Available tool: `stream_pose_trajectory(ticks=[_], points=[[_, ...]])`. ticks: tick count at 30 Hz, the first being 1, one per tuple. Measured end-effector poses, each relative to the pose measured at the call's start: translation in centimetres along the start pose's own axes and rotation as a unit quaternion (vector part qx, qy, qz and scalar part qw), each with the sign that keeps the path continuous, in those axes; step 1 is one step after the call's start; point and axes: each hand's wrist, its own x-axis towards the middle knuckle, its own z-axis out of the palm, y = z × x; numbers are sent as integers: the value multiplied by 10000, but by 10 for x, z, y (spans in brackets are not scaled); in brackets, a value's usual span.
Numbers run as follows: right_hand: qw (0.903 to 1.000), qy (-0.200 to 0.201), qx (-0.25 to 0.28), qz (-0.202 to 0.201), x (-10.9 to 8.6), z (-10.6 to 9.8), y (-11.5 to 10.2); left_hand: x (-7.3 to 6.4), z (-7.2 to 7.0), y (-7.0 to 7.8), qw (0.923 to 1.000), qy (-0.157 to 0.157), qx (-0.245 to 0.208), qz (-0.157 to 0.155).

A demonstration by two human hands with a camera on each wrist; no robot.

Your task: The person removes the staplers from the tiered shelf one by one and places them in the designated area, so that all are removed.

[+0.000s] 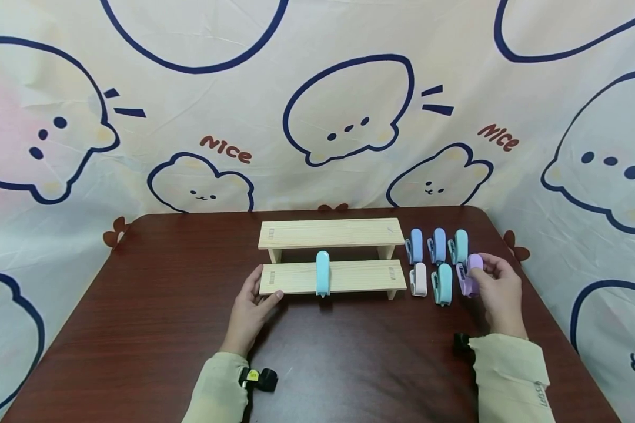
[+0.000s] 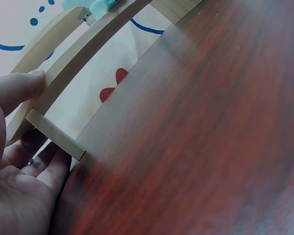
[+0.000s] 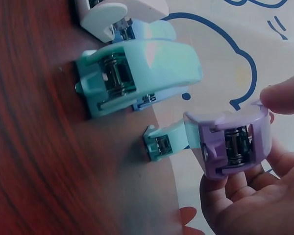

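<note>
My right hand point(image 1: 500, 291) pinches a purple plastic clip point(image 1: 471, 275) between thumb and fingers, at the right end of a group of clips. In the right wrist view, the spring of this purple clip point(image 3: 235, 147) faces the camera, lifted off the table. My left hand point(image 1: 251, 311) grips the left end of the front wooden shelf point(image 1: 291, 277), thumb on top and fingers around the end. The left wrist view shows the shelf's short leg point(image 2: 56, 134) by the fingers. A light-blue clip point(image 1: 323, 273) is clamped across the board, left of its middle.
A second wooden shelf point(image 1: 330, 233) stands behind the front one. To the right, in two rows, are two blue clips point(image 1: 415, 245), two teal clips point(image 1: 443, 285) and a white clip point(image 1: 418, 279). A patterned cloth point(image 1: 344, 182) hangs behind the brown table point(image 1: 153, 305).
</note>
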Motion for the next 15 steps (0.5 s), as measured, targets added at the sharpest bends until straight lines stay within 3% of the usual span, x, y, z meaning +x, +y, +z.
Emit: stream_pose_trajectory(ticks=[15], points=[[9985, -437, -331, -50, 7, -3, 14, -1, 0, 2, 10000, -13, 50, -14]])
